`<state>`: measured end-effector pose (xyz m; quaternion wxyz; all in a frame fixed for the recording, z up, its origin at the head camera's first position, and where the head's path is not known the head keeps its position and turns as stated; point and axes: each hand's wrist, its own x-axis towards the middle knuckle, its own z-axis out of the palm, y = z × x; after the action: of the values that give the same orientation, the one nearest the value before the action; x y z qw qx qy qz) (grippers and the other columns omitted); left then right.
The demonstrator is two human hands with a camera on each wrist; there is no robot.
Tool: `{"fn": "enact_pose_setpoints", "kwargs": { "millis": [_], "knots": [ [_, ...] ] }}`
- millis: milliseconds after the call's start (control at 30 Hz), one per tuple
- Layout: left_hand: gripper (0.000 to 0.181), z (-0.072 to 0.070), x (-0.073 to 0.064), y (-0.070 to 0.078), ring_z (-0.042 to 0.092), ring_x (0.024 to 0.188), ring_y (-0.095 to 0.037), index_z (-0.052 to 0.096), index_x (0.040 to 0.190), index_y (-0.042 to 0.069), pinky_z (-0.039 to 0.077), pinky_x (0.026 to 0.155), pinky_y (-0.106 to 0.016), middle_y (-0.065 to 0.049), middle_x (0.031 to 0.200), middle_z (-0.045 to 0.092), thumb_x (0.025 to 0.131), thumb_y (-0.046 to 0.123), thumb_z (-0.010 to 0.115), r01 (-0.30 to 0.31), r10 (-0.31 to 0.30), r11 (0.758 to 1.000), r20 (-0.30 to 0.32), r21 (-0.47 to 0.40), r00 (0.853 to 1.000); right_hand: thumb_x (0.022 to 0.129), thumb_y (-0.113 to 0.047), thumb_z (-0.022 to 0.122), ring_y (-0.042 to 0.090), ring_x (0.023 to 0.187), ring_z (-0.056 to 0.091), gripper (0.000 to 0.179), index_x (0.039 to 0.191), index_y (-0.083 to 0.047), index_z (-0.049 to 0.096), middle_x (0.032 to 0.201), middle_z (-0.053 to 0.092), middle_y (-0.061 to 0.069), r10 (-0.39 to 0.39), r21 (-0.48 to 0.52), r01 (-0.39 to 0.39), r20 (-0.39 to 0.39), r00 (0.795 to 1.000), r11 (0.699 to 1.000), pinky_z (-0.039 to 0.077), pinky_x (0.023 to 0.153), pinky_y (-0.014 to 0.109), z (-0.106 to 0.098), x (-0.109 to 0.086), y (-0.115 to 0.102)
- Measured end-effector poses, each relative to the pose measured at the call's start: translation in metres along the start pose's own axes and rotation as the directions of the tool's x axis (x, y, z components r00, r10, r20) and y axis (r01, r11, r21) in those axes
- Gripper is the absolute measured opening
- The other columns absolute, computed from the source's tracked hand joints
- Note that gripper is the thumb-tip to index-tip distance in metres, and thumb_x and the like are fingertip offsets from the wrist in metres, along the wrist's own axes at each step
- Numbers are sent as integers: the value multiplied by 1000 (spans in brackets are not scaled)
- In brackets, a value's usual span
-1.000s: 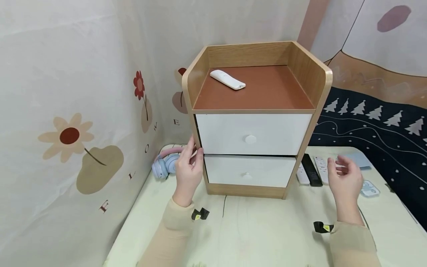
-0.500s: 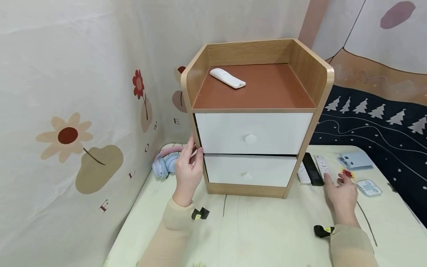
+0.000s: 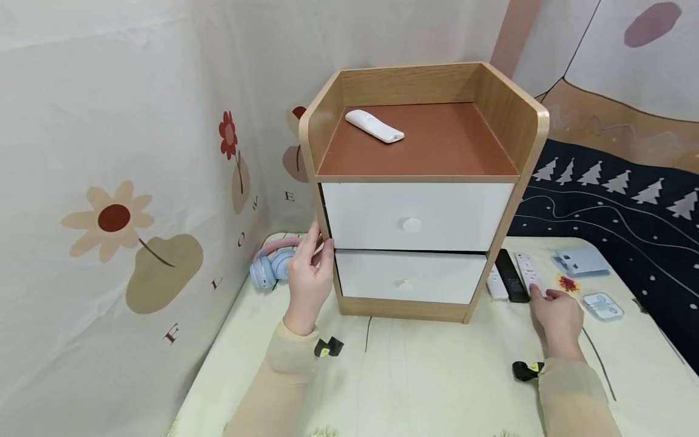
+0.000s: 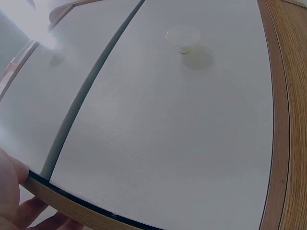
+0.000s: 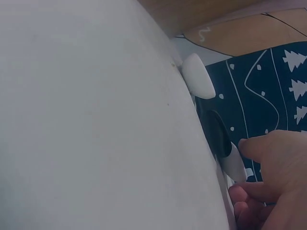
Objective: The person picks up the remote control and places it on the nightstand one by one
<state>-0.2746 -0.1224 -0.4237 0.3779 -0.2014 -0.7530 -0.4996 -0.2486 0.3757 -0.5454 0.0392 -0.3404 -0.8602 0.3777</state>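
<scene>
A small wooden cabinet [image 3: 411, 309] with two white drawers stands on the table. Its left side panel sits between the thumb and fingers of my left hand [image 3: 307, 285]; in the left wrist view the fingers [image 4: 53, 220] reach round the panel's edge. To the right of the cabinet, my right hand [image 3: 558, 315] pinches the near end of a white remote control [image 3: 527, 270] lying on the table. In the right wrist view, thumb and curled fingers come round the end of that remote [image 5: 234, 165]. Beside it lie a black remote [image 3: 511, 276] and another white remote [image 3: 496, 285].
One more white remote [image 3: 374, 126] rests on the cabinet's brown top. Blue and pink headphones [image 3: 271, 267] lie behind the left hand. Right of the right hand are a clear earphone case [image 3: 603, 306], a light blue item [image 3: 583, 261] and a thin black cable [image 3: 599, 362].
My right hand has come down from the air, left and forward, onto the near end of the white remote. My left hand has kept its hold on the cabinet side.
</scene>
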Motion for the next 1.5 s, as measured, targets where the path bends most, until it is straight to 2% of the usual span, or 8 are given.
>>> {"fn": "enact_pose_setpoints", "kwargs": {
  "millis": [567,833,1033,1233,1300,1367,1433,1500],
  "knots": [
    [56,0,1,0,77,121,-38,53,162,3,68,96,-41,-22,141,74,108,8,69,-3,3,1000,1,11,1000,111,-55,47,58,143,50,76,148,10,59,156,55,36,10,-22,-10,-12,1000,1000,43,121,67,0,3,-1],
    [55,1,1,-1,78,118,-38,54,161,2,69,93,-41,-22,134,76,108,7,69,-15,15,1000,-6,11,1000,111,-56,44,57,144,50,75,149,7,60,158,54,34,32,-15,-32,4,999,999,43,120,66,-2,3,-2],
    [55,0,1,-1,78,119,-38,54,161,2,68,94,-40,-23,135,75,108,8,69,-16,16,1000,-4,10,1000,112,-59,41,55,153,42,79,156,5,55,165,47,33,96,116,-97,14,995,989,37,127,66,-3,0,-3],
    [55,1,0,0,78,120,-38,54,161,3,68,95,-41,-22,139,74,108,7,69,-14,14,1000,0,7,1000,108,-63,50,46,158,38,82,159,1,55,171,42,30,148,332,-151,34,988,931,29,135,61,-13,-10,-5],
    [55,0,0,1,78,120,-38,54,161,3,68,95,-40,-22,140,74,108,7,69,-13,13,1000,-3,8,1000,107,-64,52,42,154,40,80,156,-1,59,170,44,27,142,358,-141,24,990,923,32,133,57,-18,-13,-9],
    [55,1,0,0,78,121,-37,55,161,3,68,94,-39,-21,142,74,108,6,69,-12,12,1000,-8,6,1000,106,-65,55,34,143,49,76,149,-4,67,158,59,18,122,363,-110,-12,992,925,45,121,45,-25,-18,-14],
    [55,0,0,0,78,121,-36,55,161,3,68,94,-37,-20,143,73,108,6,69,-14,14,1000,-12,9,1000,106,-64,57,19,121,58,67,137,-8,76,125,77,-2,94,363,-63,-66,993,929,52,98,29,-32,-25,-21],
    [55,1,0,-1,78,120,-36,55,161,3,68,94,-36,-20,144,73,108,6,69,-16,16,1000,-12,13,1000,105,-59,61,4,97,60,52,124,-14,81,88,74,-25,71,399,-18,-119,990,917,48,74,17,-41,-35,-29]
  ]
}}
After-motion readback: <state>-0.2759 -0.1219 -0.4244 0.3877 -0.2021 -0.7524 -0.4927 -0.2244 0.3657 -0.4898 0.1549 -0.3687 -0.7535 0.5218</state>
